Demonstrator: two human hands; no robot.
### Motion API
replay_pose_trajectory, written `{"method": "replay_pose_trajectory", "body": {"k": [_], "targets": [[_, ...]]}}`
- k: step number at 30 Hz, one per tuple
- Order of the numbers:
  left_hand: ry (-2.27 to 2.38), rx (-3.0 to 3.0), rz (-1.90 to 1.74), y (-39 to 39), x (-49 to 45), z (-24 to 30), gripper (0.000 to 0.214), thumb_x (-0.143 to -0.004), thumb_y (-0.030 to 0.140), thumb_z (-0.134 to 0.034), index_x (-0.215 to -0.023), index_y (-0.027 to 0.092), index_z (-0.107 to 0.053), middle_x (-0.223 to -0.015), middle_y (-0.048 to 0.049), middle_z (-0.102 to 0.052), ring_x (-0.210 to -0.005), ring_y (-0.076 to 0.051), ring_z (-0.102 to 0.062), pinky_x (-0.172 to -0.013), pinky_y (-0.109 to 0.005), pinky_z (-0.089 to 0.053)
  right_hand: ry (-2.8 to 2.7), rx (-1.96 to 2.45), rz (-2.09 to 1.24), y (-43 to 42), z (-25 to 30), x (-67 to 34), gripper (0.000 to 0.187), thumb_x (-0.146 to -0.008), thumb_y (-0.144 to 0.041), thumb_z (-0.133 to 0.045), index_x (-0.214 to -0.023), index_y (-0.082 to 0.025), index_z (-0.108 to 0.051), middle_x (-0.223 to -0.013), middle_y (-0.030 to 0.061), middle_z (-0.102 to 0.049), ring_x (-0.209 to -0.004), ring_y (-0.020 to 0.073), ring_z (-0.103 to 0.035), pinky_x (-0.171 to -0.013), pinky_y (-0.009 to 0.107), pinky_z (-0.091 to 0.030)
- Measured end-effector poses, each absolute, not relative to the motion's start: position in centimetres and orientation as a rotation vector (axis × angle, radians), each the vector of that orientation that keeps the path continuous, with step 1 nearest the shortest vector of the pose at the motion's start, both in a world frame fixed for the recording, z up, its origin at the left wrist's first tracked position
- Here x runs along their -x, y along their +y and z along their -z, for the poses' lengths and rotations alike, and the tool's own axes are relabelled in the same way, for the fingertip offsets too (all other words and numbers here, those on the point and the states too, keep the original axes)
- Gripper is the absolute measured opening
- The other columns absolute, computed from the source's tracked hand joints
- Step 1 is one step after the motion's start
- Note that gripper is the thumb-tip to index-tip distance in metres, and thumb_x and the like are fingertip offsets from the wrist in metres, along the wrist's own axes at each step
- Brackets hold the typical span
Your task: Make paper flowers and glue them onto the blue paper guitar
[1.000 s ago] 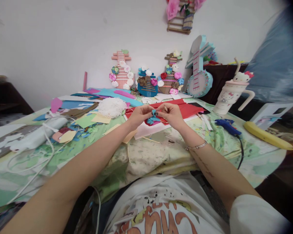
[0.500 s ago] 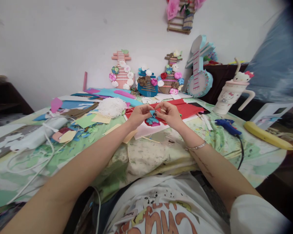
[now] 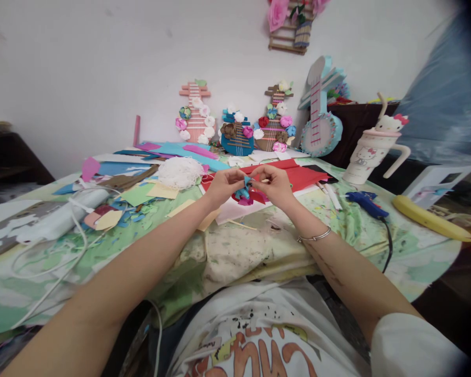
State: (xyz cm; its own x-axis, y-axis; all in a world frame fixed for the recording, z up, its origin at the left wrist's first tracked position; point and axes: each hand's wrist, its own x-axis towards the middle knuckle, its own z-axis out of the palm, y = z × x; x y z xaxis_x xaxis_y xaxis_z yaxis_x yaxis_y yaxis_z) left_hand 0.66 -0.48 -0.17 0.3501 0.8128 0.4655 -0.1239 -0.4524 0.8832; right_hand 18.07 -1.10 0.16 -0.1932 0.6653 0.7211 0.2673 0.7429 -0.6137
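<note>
Between my two hands is a small crumpled blue paper flower (image 3: 243, 194) with magenta at its lower edge. My left hand (image 3: 227, 186) pinches its upper left side between thumb and fingers. My right hand (image 3: 272, 184), a bracelet on its wrist, pinches it from the right, and the fingertips of both hands nearly meet. Red paper (image 3: 304, 178) lies just behind the hands. A tangle of white string (image 3: 180, 173) sits left of my left hand. Fingers partly hide the flower's top.
Paper-flower instrument models (image 3: 237, 136) stand along the wall. On the right are a tumbler (image 3: 371, 157), a blue glue gun (image 3: 367, 204) with a black cord and a banana (image 3: 429, 217). Paper scraps (image 3: 141, 193) and a white power strip (image 3: 68, 212) with cables lie left.
The flower has turned slightly between my fingertips, and more of its magenta lower edge shows. Both arms stay in almost the same place.
</note>
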Motion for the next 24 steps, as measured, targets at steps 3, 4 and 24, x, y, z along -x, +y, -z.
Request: {"method": "replay_pose_trajectory", "body": {"k": [3, 4, 24], "targets": [[0.641, -1.695, -1.263, -0.56, -0.65, 0.16, 0.025, -0.069, 0.031, -0.074, -0.08, 0.011, -0.064, -0.068, -0.005, -0.07, -0.052, -0.014, -0.065, -0.048, -0.023, -0.052, -1.76, 0.777, -0.376, -1.04, -0.1, -18.07, 0.015, -0.068, -0.027, -0.072, -0.074, -0.018, -0.063, -0.051, -0.0079, -0.037, -0.049, 0.0077, -0.031, -0.05, 0.024, -0.024], [0.646, -1.702, -1.262, -0.56, -0.65, 0.17, 0.024, -0.07, 0.03, -0.074, -0.081, 0.011, -0.064, -0.068, -0.0054, -0.07, -0.052, -0.015, -0.065, -0.048, -0.024, -0.052, -1.758, 0.788, -0.362, -0.97, -0.04, -18.09, 0.015, -0.067, -0.027, -0.072, -0.073, -0.018, -0.062, -0.051, -0.0076, -0.038, -0.05, 0.0078, -0.032, -0.05, 0.024, -0.024], [0.501, -1.666, -1.221, -0.11, -0.63, 0.33, 0.033, -0.066, 0.03, -0.08, -0.089, 0.014, -0.062, -0.082, -0.0037, -0.068, -0.064, -0.01, -0.062, -0.056, -0.02, -0.049, -1.741, 0.758, -0.547, -0.77, -0.38, -18.19, 0.029, -0.062, -0.035, -0.075, -0.06, -0.018, -0.052, -0.053, -0.0073, -0.035, -0.052, 0.0077, -0.029, -0.052, 0.025, -0.023]]}}
